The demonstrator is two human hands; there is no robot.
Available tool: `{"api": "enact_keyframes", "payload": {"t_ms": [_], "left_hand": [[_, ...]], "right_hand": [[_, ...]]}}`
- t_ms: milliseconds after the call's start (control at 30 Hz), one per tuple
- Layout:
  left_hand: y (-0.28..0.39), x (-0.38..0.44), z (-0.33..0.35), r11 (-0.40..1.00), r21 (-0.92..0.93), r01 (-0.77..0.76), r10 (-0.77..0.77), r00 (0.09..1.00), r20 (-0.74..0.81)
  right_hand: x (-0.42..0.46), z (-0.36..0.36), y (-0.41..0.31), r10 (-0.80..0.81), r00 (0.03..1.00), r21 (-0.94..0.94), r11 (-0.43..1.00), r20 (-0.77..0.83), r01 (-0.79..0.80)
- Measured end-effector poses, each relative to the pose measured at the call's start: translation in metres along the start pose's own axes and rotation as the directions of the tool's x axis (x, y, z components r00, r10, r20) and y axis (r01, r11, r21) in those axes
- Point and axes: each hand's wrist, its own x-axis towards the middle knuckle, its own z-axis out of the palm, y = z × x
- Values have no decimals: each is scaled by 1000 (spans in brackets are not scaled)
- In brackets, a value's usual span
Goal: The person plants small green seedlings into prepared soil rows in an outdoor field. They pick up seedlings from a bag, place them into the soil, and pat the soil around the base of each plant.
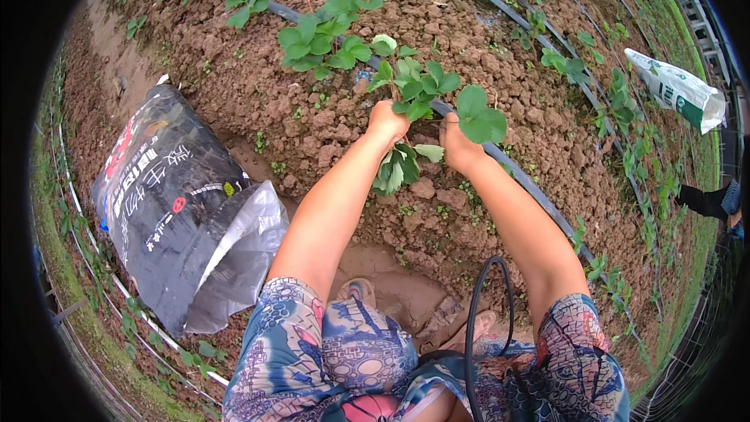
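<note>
A strawberry plant point(420, 89) with green three-part leaves grows beside a black drip line point(536, 192) on a bed of crumbly brown soil point(334, 108). My left hand point(389, 123) is closed around stems at the plant's left side, and drooping leaves point(399, 169) hang just below the fist. My right hand point(461, 143) is curled at the plant's right side, close to the drip line. A large leaf point(481, 116) overlaps its fingers, so its grip is hidden. Another leafy strawberry plant point(322, 38) stands to the upper left.
A dark printed plastic sack point(170, 205) with a torn-looking mouth lies on the left. Farther right are a white and green bag point(674, 88) and another person's dark boot point(703, 199). A black cord loop point(472, 328) hangs before me, above the muddy furrow point(381, 264).
</note>
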Motion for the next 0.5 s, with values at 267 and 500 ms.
{"api": "enact_keyframes", "payload": {"t_ms": [267,500], "left_hand": [[7,-14,2,980,191,-48,70,991,-111],[13,-15,0,985,152,79,-72,996,-51]], "right_hand": [[19,18,13,-86,888,180,966,-451,185],[29,30,15,137,925,627,769,-354,126]]}}
